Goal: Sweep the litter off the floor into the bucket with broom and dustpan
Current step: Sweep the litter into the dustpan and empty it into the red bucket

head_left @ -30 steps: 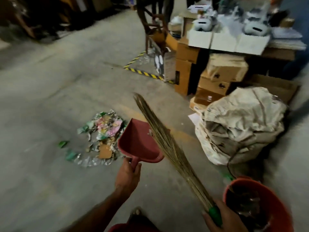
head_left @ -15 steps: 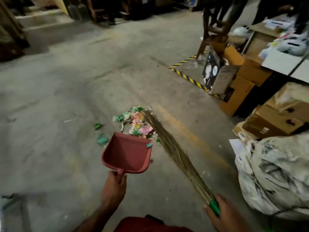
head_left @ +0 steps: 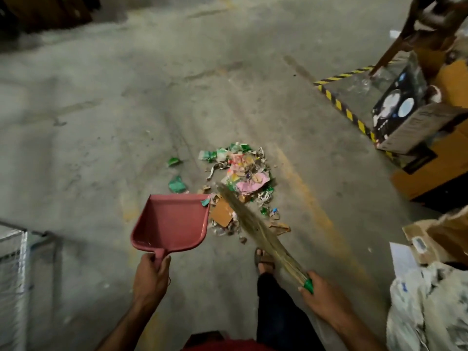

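A heap of litter (head_left: 243, 178), paper scraps, green wrappers and cardboard bits, lies on the concrete floor just ahead of me. My left hand (head_left: 151, 276) grips the handle of a pink dustpan (head_left: 172, 222), held above the floor at the heap's left edge. My right hand (head_left: 323, 297) grips the green handle of a straw broom (head_left: 255, 226); its bristles slant up-left, with the tip over the near side of the heap. Two green scraps (head_left: 177, 184) lie apart to the left. The bucket is out of view.
Cardboard boxes (head_left: 430, 173) and a black printed box (head_left: 395, 115) stand at the right behind yellow-black floor tape (head_left: 342, 107). A stuffed white sack (head_left: 430, 307) sits at the lower right. A wire rack (head_left: 15, 274) is at the left edge. My sandalled foot (head_left: 263, 259) stands near the heap.
I have stepped closer to the litter and the view has tilted down. The dustpan and broom have come in beside the heap. The orange bucket has left the view.
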{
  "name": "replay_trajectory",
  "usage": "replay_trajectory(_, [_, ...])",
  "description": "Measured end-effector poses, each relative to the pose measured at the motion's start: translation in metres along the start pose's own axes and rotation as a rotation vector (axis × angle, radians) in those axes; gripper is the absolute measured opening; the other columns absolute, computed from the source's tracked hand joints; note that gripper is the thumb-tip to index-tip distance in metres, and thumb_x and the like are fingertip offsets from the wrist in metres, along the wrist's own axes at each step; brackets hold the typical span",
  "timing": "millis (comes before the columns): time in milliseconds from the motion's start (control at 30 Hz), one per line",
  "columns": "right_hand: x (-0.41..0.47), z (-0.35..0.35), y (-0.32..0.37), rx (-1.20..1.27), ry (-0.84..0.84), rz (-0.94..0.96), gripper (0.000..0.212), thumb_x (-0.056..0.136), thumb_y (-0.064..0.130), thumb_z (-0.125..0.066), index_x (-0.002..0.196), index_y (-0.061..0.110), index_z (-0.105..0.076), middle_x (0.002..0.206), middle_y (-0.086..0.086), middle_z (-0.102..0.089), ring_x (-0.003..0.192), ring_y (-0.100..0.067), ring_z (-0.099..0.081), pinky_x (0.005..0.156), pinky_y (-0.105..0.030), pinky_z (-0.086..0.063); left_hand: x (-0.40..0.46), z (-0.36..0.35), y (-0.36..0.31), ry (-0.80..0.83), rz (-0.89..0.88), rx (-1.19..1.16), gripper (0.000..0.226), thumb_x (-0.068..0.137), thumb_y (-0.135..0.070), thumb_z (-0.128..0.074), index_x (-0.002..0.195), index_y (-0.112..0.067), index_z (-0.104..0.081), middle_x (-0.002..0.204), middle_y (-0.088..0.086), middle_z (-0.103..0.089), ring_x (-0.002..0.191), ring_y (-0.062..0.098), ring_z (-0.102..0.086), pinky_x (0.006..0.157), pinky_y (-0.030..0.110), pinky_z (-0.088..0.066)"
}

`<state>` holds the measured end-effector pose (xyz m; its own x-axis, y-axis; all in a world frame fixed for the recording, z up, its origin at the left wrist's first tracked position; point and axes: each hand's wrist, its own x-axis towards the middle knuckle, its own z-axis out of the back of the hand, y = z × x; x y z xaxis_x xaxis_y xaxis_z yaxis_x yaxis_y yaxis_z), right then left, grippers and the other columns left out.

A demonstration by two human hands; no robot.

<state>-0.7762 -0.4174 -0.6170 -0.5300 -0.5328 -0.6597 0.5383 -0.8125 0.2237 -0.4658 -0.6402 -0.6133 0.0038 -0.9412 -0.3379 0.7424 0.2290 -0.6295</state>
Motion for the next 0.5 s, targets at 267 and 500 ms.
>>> replay_trajectory(267, [0.179,0.010,0.016,-0.418,0.245,0.069,0.042,0.095,0.038,-0.052,0.135,0.025,-0.050,0.139,-0.002,-0.053,0.128,-0.025,-0.051,0.105,-0.037,-0.040,0.055,-0.074,-0.028,-0.096,0.170,0.221,0.024,0.090,-0.039,-0.064,0.082,-0.022,-0.049,0.057,-0.004,-0.061,0.053,0.019,-0.063,0.058,0.039,-0.051])
replay_trajectory(500, [0.334,-0.036,-0.004,-0.501,0.363,0.016,0.029,0.099,0.024,-0.044,0.120,0.019,-0.064,0.129,-0.002,-0.063,0.119,-0.022,-0.061,0.093,-0.032,-0.049,0.115,-0.174,-0.013,-0.103,0.231,0.471,0.027,0.086,-0.045,-0.065,0.102,-0.024,-0.059,0.084,0.008,-0.067,0.088,0.040,-0.062,0.074,0.045,-0.046])
